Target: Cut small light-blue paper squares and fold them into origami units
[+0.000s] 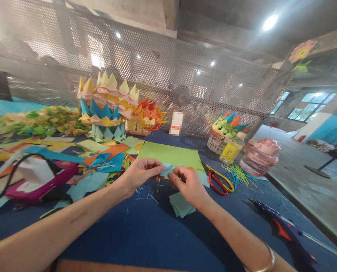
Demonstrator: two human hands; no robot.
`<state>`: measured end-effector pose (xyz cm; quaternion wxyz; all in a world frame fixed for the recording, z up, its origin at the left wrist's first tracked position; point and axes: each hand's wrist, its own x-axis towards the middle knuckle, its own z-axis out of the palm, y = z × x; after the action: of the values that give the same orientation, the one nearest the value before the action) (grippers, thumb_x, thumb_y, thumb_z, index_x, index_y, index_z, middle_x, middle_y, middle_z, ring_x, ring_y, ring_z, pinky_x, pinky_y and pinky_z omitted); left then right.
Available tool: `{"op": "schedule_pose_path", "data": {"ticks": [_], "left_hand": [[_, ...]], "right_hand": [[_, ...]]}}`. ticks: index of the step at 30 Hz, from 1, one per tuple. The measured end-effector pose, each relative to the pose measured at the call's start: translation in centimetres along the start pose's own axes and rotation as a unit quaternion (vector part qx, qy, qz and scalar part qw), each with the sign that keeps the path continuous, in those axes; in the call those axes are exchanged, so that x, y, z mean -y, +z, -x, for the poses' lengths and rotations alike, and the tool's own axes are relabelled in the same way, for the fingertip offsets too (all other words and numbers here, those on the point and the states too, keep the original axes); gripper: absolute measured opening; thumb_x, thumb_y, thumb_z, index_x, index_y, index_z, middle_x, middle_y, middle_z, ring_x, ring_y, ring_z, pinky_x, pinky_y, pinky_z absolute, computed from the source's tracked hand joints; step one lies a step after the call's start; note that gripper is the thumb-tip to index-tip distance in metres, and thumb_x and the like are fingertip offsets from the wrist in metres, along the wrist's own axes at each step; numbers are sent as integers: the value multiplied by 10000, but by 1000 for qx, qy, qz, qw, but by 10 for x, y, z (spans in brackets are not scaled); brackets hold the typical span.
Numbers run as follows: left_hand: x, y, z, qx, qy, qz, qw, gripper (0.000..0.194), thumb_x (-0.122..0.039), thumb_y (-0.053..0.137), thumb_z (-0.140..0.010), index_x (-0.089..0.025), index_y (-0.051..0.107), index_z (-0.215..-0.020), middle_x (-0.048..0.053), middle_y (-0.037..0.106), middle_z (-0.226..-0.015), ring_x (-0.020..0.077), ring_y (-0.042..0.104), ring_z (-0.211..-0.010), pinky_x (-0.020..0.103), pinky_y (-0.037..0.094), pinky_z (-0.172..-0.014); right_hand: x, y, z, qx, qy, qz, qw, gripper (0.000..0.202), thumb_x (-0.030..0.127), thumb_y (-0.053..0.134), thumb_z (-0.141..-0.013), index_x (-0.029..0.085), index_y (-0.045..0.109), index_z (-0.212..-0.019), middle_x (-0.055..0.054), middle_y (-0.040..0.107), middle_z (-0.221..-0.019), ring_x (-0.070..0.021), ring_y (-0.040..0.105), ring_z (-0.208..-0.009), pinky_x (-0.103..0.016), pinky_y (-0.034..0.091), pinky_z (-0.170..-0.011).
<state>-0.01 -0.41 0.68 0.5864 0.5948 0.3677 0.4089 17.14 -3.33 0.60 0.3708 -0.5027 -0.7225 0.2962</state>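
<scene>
A small piece of light blue paper (167,169), seemingly folded, is pinched between my two hands above the table. My left hand (144,172) grips its left side with thumb and fingertips. On the other side, my right hand (186,183) holds the edge with closed fingers. Beneath the right wrist lies a small stack of light blue paper squares (181,206). A green sheet (171,153) lies flat just behind the hands. Right of it rest scissors (219,181) with red and yellow handles.
A glue gun (284,223) lies at the right, near a pink bottle (260,156) and a yellow-labelled bottle (232,149). Folded-paper crowns (108,102) stand at the back left. Paper scraps (100,158) and a purple power strip (43,181) with a black cable cover the left side.
</scene>
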Motion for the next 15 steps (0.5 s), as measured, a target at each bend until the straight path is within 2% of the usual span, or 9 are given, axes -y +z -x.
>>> {"op": "schedule_pose_path", "data": {"ticks": [3, 8, 12, 15], "left_hand": [[1, 0, 0, -3, 8, -13, 1000, 222, -355, 649, -659, -147, 647, -738, -9, 612, -641, 93, 536, -584, 223, 429, -591], [-3, 1, 1, -19, 4, -23, 1000, 191, -324, 653, -644, -138, 617, -662, -30, 559, -567, 80, 491, -528, 219, 410, -566], [-6, 2, 3, -21, -5, -14, 1000, 216, -341, 654, -642, -131, 605, -656, -21, 556, -586, 87, 501, -559, 218, 406, -577], [-7, 3, 4, 8, -5, -2, 1000, 233, -359, 659, -639, -139, 613, -698, -4, 577, -641, 103, 523, -612, 223, 414, -597]], "right_hand": [[0, -1, 1, -5, -17, 37, 999, 230, 348, 485, -818, 173, 494, -670, 11, 515, -584, -111, 490, -549, -221, 392, -531], [2, 0, 2, -12, -32, 63, 997, 194, 323, 490, -815, 174, 501, -690, 12, 520, -618, -107, 481, -572, -215, 383, -535], [3, 1, 2, -19, -28, 23, 999, 190, 339, 509, -805, 167, 520, -725, 5, 532, -665, -109, 492, -606, -216, 403, -555], [2, 1, 0, -17, -1, -33, 999, 210, 351, 495, -813, 156, 528, -739, 0, 533, -669, -101, 490, -581, -218, 422, -550]]}}
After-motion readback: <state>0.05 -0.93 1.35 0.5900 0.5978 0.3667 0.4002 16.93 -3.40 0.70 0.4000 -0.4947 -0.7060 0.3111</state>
